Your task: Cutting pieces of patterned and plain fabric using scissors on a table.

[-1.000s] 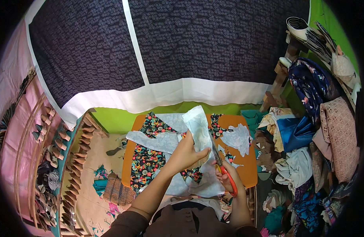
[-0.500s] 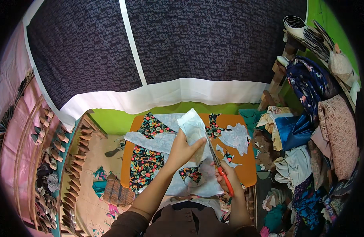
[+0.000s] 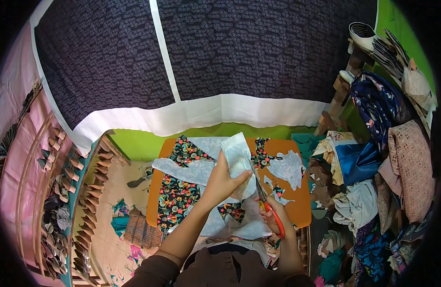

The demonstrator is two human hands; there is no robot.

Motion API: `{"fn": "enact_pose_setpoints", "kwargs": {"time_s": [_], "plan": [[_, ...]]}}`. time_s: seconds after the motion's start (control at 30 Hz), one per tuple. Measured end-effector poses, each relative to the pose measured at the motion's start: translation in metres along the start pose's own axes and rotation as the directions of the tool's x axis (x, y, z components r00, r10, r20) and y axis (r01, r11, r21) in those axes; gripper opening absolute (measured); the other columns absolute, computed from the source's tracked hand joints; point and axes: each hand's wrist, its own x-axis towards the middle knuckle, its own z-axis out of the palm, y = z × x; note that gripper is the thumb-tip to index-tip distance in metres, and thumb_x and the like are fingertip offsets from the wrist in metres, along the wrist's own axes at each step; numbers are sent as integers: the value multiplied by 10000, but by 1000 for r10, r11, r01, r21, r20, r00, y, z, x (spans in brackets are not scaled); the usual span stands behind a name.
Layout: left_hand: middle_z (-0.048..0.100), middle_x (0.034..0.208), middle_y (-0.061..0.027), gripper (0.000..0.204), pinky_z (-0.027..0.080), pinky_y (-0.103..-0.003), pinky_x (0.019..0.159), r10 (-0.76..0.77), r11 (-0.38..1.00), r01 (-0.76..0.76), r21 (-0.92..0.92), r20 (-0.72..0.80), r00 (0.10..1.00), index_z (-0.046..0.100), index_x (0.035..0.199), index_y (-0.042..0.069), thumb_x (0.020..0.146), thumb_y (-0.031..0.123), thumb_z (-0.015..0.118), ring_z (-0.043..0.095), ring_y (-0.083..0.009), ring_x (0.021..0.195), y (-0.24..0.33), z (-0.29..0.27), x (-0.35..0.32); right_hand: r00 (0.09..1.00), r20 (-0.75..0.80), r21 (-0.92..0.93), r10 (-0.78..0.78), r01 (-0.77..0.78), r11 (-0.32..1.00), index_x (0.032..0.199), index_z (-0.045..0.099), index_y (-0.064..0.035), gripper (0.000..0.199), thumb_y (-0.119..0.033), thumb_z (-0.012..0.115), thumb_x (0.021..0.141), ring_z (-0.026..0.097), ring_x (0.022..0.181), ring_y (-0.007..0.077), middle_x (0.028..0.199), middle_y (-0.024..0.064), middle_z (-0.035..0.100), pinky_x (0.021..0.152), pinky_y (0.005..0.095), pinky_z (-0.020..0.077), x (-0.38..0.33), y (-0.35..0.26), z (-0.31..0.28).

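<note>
My left hand [image 3: 222, 185] grips a white piece with a zigzag-cut end [image 3: 237, 145], its thumb lying across the front; whether it is cloth or paper I cannot tell. My right hand [image 3: 274, 216] is closed round the red and yellow handles of a pair of scissors [image 3: 280, 226]. The blades point up and away, along the right edge of the white piece. Beneath both hands, black floral fabric [image 3: 176, 203] lies with its pale reverse side partly turned up on an orange table [image 3: 297, 210]. How far the blades are apart is hard to see.
Pale offcuts [image 3: 286, 170] are scattered at the table's right. Heaped cloth [image 3: 357, 201] stands further right, below fabric rolls [image 3: 409, 167]. Racks of wooden shoe forms [image 3: 93, 201] line the left. A dark patterned curtain [image 3: 259, 52] hangs behind; a brown woven item [image 3: 143, 230] lies on the floor.
The whole view has shifted slightly. Yellow on the inner side of the scissors' handles shows more now, and the white piece is a little more upright. Both hands keep their holds.
</note>
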Motion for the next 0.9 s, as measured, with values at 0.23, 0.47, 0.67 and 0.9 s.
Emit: {"fn": "enact_pose_setpoints", "kwargs": {"time_s": [0.23, 0.47, 0.67, 0.9], "plan": [[525, 1042, -212, 664, 424, -350, 804, 53, 998, -53, 42, 9, 999, 291, 1190, 1, 673, 168, 672, 546, -314, 950, -1, 1, -1, 999, 34, -29, -26, 27, 999, 1091, 368, -5, 985, -790, 474, 505, 353, 586, 38, 746, -4, 395, 505, 157, 296, 6, 6, 2], [534, 1021, -212, 670, 433, -351, 788, -4, 998, 4, 63, -13, 1000, 281, 1191, -2, 673, 166, 671, 554, -318, 936, 3, -4, 2, 989, 42, 117, 143, -147, 982, 1095, 379, -26, 966, -782, 489, 503, 355, 586, 29, 731, -12, 391, 505, 150, 284, 5, -8, 3], [527, 1035, -219, 708, 428, -355, 801, 60, 996, -62, 70, 27, 998, 250, 1221, 7, 672, 163, 669, 549, -334, 942, 5, -6, 6, 999, 40, 29, 7, -9, 1000, 1074, 410, -26, 918, -767, 493, 538, 339, 568, 35, 715, -21, 376, 489, 151, 268, 11, 11, -1], [497, 1088, -246, 850, 423, -356, 821, 45, 993, -53, 107, 75, 996, 122, 1317, 54, 666, 146, 662, 537, -343, 971, 7, -14, 6, 999, 44, 128, 18, -24, 991, 1051, 465, 8, 710, -617, 510, 720, 401, 596, 58, 664, -15, 416, 526, 207, 343, 14, -1, 3]]}}
